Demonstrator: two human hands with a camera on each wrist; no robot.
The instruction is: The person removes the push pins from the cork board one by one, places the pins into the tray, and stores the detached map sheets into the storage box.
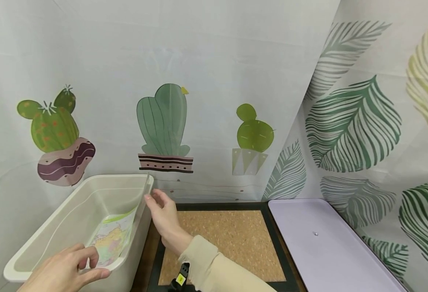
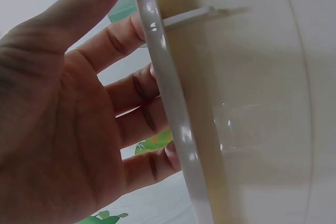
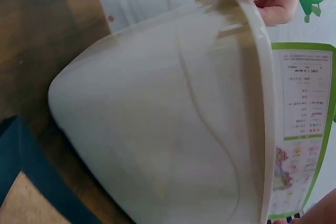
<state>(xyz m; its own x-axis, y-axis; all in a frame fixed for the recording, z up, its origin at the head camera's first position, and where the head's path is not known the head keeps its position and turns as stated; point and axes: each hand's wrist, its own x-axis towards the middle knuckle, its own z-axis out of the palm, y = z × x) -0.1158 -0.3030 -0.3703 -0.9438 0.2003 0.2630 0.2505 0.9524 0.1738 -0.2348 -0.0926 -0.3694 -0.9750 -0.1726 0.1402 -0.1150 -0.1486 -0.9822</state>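
A cream plastic tub point(image 1: 71, 211) stands on the left. A colourful map sheet point(image 1: 113, 239) with a green edge is inside it, toward its right wall. In the right wrist view a green-bordered printed sheet point(image 3: 304, 93) shows behind the rim. My left hand point(image 1: 67, 267) is at the near rim, thumb apart from the bent fingers. In the left wrist view its fingertips are right at the rim point(image 2: 178, 114). My right hand point(image 1: 168, 217) is at the far right corner, its loosely bent fingers and thumb right at the rim; nothing shows in its grasp.
Right of the tub lies a cork board point(image 1: 228, 243) with a black frame. A lilac tray point(image 1: 330, 251) with a small shiny object point(image 1: 315, 233) on it lies farther right. Wooden tabletop point(image 1: 144, 263) shows between tub and board. Cloth printed with cacti and leaves hangs behind.
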